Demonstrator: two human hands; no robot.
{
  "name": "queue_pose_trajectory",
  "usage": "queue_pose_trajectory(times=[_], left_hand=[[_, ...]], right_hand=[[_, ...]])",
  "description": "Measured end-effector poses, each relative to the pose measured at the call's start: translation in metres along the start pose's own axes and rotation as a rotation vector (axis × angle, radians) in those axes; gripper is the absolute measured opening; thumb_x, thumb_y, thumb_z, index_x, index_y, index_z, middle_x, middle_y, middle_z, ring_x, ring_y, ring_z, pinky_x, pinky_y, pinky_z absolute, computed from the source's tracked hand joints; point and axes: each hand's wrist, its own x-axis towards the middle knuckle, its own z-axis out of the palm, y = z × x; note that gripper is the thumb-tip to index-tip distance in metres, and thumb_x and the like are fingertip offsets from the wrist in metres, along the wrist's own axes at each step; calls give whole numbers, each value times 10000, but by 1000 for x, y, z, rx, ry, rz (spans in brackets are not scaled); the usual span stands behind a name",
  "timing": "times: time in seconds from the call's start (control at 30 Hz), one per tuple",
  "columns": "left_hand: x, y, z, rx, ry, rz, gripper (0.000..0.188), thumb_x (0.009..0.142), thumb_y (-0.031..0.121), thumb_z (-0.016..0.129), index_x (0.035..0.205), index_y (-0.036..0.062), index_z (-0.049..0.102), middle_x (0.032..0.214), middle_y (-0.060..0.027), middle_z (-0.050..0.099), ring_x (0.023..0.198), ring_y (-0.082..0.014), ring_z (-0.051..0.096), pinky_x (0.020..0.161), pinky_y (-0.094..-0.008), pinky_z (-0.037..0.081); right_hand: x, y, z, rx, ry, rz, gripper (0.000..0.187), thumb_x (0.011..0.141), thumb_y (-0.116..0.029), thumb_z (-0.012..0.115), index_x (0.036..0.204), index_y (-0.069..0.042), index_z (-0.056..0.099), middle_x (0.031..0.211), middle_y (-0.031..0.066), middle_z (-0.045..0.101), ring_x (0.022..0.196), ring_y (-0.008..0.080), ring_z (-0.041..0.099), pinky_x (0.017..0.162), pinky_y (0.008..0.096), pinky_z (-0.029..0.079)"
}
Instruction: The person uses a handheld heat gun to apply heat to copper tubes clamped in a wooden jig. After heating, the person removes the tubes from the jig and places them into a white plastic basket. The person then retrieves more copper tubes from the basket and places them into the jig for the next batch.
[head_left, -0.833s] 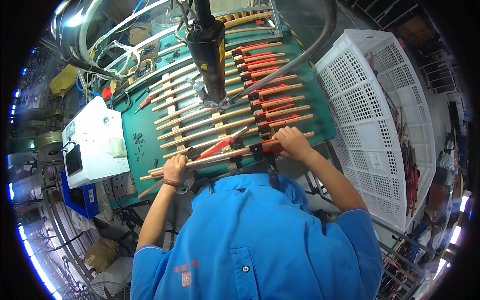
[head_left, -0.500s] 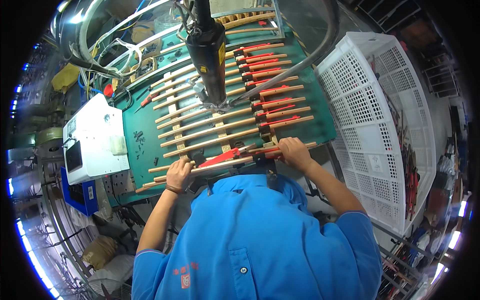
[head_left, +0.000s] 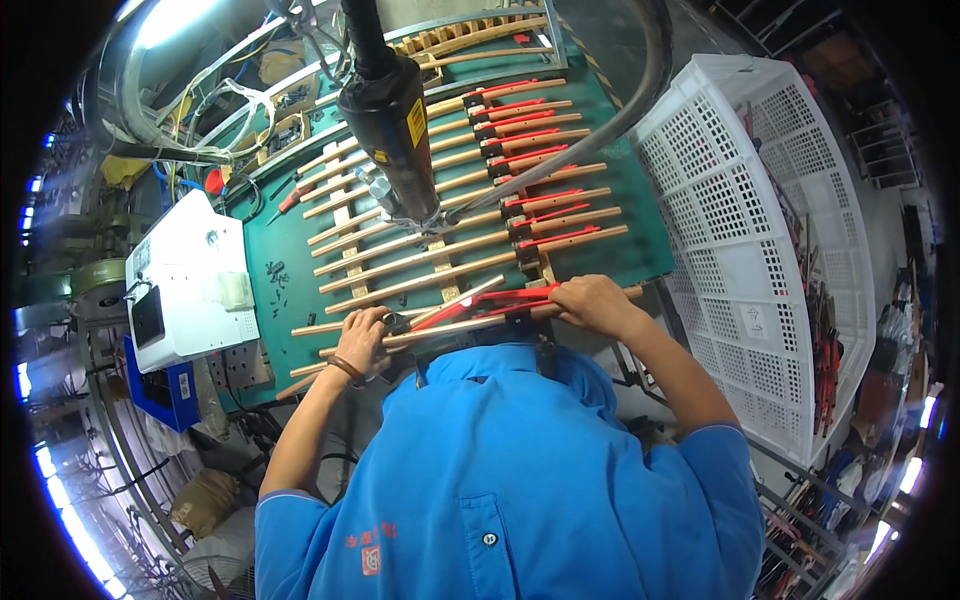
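A green workbench (head_left: 275, 270) carries a fixture with several long wooden slats (head_left: 410, 260) held by red toggle clamps (head_left: 560, 215). My left hand (head_left: 362, 338) grips the left part of the nearest wooden slat (head_left: 455, 327) at the bench's front edge. My right hand (head_left: 592, 300) rests on the right end of that slat, next to a red clamp handle (head_left: 490, 300) lying slanted across it. A black cylindrical tool (head_left: 392, 120) hangs over the middle of the fixture.
A white box-shaped unit (head_left: 185, 280) sits at the bench's left. A big white perforated plastic crate (head_left: 760, 230) stands to the right. A thick grey hose (head_left: 640, 90) arcs over the bench, and cables crowd the back left.
Both hands have drawn the nearest slat toward the bench's front edge. The red clamp handle now lies slanted over it.
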Motion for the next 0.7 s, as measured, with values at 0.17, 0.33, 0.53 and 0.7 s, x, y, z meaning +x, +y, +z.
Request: queue_pose_trajectory(times=[0.17, 0.33, 0.53, 0.7], left_hand=[[-2, -7, 14, 66, 70, -4, 494, 549, 273, 791, 891, 11, 550, 1206, -121, 510, 1150, -295, 466, 1035, -442, 299], [-3, -5, 8, 34, 44, -5, 519, 575, 289, 790, 934, 31, 520, 1249, -107, 496, 1177, -267, 462, 1036, -446, 309], [-11, -12, 25, 101, 215, -30, 473, 761, 96, 630, 1203, 82, 463, 1355, -86, 442, 1226, -234, 446, 1029, -433, 338], [-3, 24, -17, 237, 250, -61, 778, 660, 262, 726, 1345, 132, 381, 1367, -73, 433, 1253, -232, 426, 1074, -439, 279]], right_hand=[[7, 13, -10, -143, 87, -103, 188, 718, -208, 668, 778, -113, 516, 689, 31, 538, 675, 199, 580, 611, 324, 472], [9, 34, -27, -277, 250, -131, 119, 705, -150, 614, 765, -121, 514, 660, 10, 479, 643, 178, 536, 587, 306, 442], [0, 47, -46, -289, 215, -108, 135, 691, -129, 617, 778, -116, 514, 683, 13, 484, 695, 179, 551, 615, 307, 446], [-19, 60, -49, -212, 171, -36, 257, 628, -141, 683, 828, -108, 525, 717, 30, 509, 700, 204, 555, 616, 327, 454]])
